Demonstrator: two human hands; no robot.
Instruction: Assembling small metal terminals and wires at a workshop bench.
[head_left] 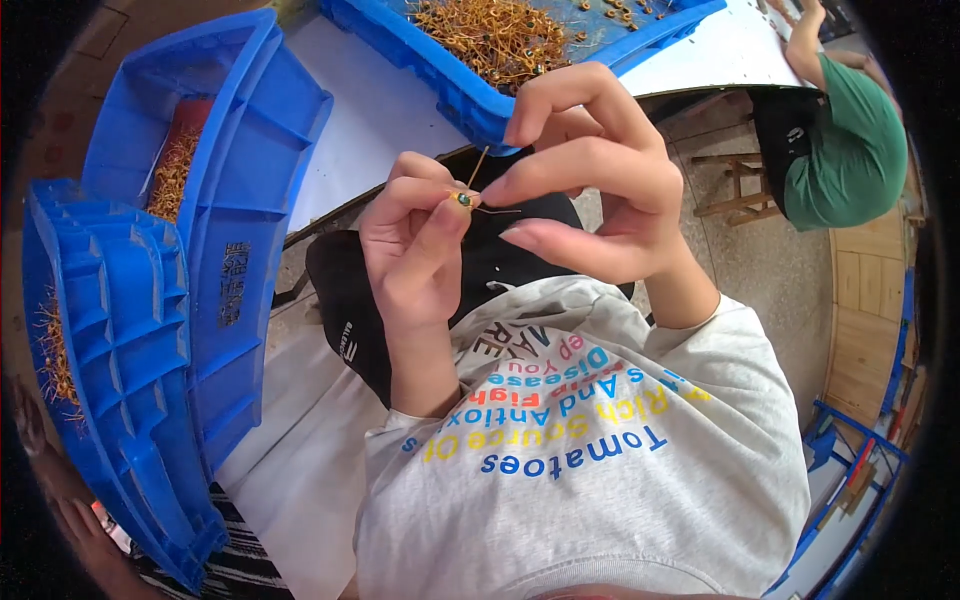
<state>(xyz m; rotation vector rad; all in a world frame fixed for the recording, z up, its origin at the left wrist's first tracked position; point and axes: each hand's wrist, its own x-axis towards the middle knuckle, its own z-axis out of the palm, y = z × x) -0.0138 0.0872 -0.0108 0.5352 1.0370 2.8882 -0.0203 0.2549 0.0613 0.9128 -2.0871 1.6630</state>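
My left hand (412, 225) pinches a small ring coil (463, 199) between thumb and fingertips. The coil has a dark green core and copper-coloured wire. One wire lead (479, 166) stands up from it and another points to the right. Close on the right is my right hand (610, 180), its thumb and fingers apart around the leads. The index fingertip lies right by the coil; whether it touches a lead, I cannot tell. Beyond my hands, a blue tray (475, 108) holds a heap of similar coils with long copper leads.
On the left stand blue plastic crates (240, 200), (120, 330) with more wired coils in them. The trays rest on a white tabletop (370, 110). At the far right sits a person in a green shirt (850, 150), beside a wooden stool (740, 185).
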